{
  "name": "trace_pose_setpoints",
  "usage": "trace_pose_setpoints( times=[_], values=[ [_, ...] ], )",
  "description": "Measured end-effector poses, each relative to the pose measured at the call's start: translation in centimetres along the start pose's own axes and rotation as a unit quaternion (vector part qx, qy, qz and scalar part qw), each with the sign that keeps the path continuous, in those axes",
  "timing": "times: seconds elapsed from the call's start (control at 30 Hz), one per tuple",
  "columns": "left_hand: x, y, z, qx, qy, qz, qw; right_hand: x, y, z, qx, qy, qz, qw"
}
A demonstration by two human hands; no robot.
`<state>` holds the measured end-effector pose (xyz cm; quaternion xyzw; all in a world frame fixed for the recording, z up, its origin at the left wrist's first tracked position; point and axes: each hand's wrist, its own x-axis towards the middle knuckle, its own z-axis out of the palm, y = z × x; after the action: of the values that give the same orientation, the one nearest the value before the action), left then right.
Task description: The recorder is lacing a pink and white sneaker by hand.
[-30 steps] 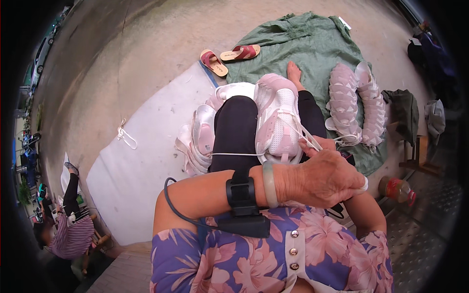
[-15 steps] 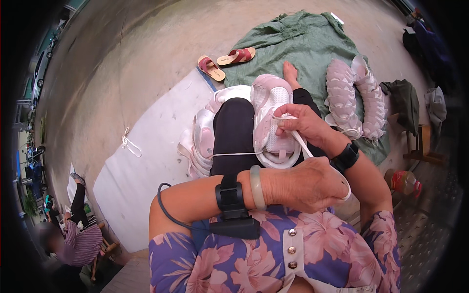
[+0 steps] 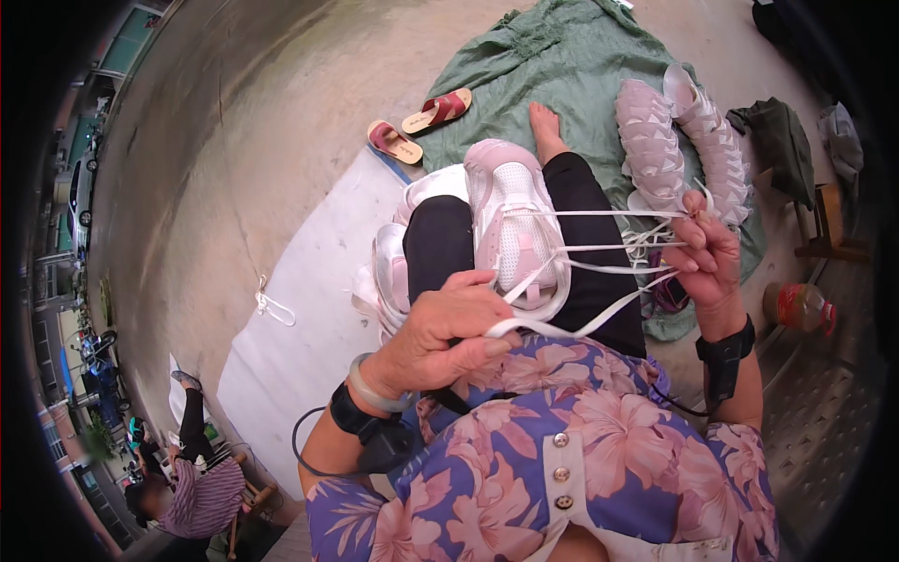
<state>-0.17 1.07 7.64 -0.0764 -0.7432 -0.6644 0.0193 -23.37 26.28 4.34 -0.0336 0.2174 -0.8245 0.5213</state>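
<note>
A pink and white sneaker (image 3: 513,220) rests on my lap between my black-trousered legs, toe pointing away from me. White shoelace (image 3: 599,248) runs in several strands from its eyelets out to the right. My right hand (image 3: 702,251), raised beside the sneaker, is closed on these strands and pulls them fairly taut. Near the heel, my left hand (image 3: 451,332) pinches a flat stretch of the same lace between thumb and fingers. That stretch sags in a curve toward my right hand. More pale shoes (image 3: 391,258) lie to the left, partly hidden by my leg.
Two long stacks of pale pink shoe pieces (image 3: 648,140) lie on a green cloth (image 3: 524,66). Red slippers (image 3: 438,110) sit at its edge. A white sheet (image 3: 309,244) bears a loose lace (image 3: 273,307). A bottle (image 3: 798,307) lies right; another person (image 3: 201,492) sits far left.
My right hand has moved right, drawing lace strands out from the sneaker. My left hand has gone from the right side back to the left, near the heel, still gripping lace.
</note>
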Motion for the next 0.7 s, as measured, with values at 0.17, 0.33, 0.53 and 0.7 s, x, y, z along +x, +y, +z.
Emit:
trace_pose_setpoints(
  times=[0.17,0.33,0.53,0.7],
  values=[
    [-5.4,-2.1,-4.2,-0.153,0.292,-0.128,0.935,-2.3,-4.8,-5.3,-0.211,0.066,0.046,0.974],
    [-11.1,-7.9,-9.0,-0.229,0.502,-0.124,0.825,-3.5,-6.8,-10.0,-0.313,0.159,0.064,0.934],
    [-12.6,-11.2,-9.3,-0.169,0.535,-0.38,0.735,-4.4,-7.3,-12.3,-0.432,0.158,0.25,0.852],
    [-11.1,-13.5,-9.5,0.028,0.495,-0.371,0.785,-5.6,-9.5,-10.1,-0.57,0.24,0.174,0.767]
  ],
)
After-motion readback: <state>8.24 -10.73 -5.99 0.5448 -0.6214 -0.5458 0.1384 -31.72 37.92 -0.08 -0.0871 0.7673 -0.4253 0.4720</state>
